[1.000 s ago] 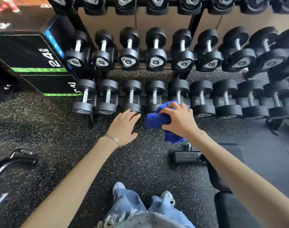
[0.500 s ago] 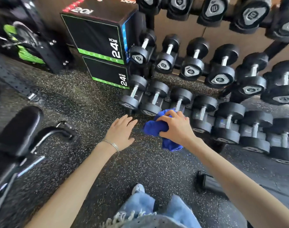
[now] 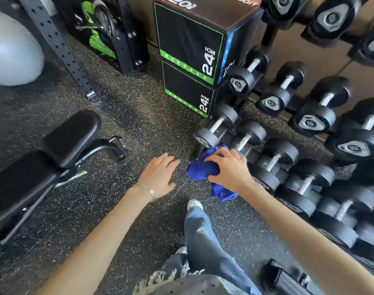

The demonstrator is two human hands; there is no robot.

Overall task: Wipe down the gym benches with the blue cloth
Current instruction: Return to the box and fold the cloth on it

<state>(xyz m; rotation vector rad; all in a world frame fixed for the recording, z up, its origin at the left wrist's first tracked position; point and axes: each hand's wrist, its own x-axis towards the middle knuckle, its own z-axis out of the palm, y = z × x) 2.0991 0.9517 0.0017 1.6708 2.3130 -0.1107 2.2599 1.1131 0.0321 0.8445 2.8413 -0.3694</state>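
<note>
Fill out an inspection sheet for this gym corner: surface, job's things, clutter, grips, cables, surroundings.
Surface: black speckled rubber floor.
Job's things: blue cloth, bunched, held in the air; black padded bench at left, with neither hand touching it.
Clutter: black metal part on the floor at lower right, kind unclear.
Grips: right hand curled round the cloth; left hand open with fingers straight, holding nothing, bracelet on its wrist.
Cables: nothing seen.
Surroundings: dumbbell rack at right; two stacked plyo boxes marked 24 inch; perforated upright and grey exercise ball at upper left.
</note>
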